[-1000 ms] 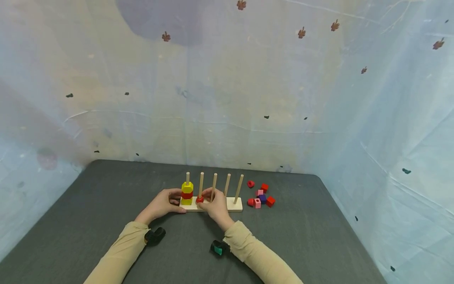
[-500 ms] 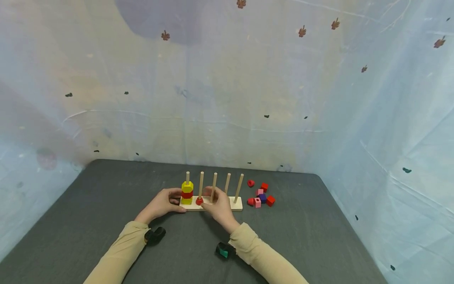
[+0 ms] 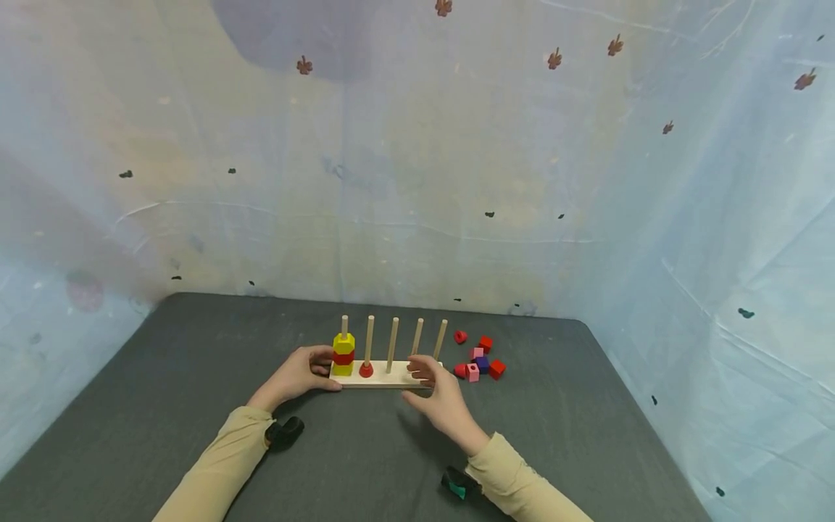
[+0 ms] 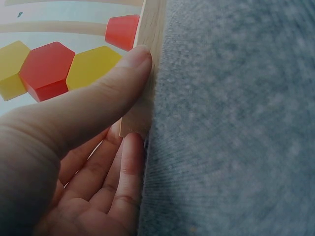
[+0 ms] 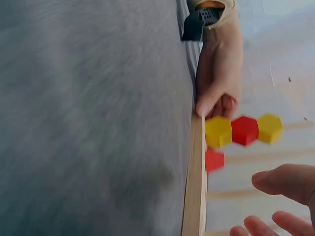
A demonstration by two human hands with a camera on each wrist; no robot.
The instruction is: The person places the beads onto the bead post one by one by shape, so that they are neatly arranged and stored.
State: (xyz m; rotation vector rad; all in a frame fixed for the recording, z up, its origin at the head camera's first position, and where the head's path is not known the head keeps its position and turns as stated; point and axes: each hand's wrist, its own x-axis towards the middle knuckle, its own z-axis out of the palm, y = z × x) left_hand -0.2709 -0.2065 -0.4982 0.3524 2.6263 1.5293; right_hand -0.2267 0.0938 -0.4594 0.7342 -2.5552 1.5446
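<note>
- While the pale wooden peg base (image 3: 381, 377) lies flat on the dark grey table (image 3: 352, 449), its long side facing the person, five plain round pegs rise from it in a row.
- The leftmost peg (image 3: 345, 324) carries three hexagonal blocks: a yellow lower block (image 3: 343, 370), a red middle block (image 3: 343, 359) and a yellow upper block (image 3: 344, 344), with bare wood showing above them.
- On the second peg (image 3: 369, 341), a glossy red tapered block (image 3: 366, 370) sits at the bottom, wider below than above.
- The left hand (image 3: 300, 373) grips the left end of the base, thumb on the front edge and fingers curled about the end, beside the hexagonal stack.
- The right hand (image 3: 443, 399) is spread, thumb apart from loosely bent fingers, with nothing between them; it is in front of the two rightmost pegs, and whether a fingertip touches one I cannot tell.
- Half a second earlier, the right hand was around the middle peg, its thumb by the tapered block; now it has drawn away to the right and toward the person, leaving that block in full view.
- The left hand, the hexagonal stack and the loose red, pink and purple blocks (image 3: 482, 365) right of the base keep their places.
</note>
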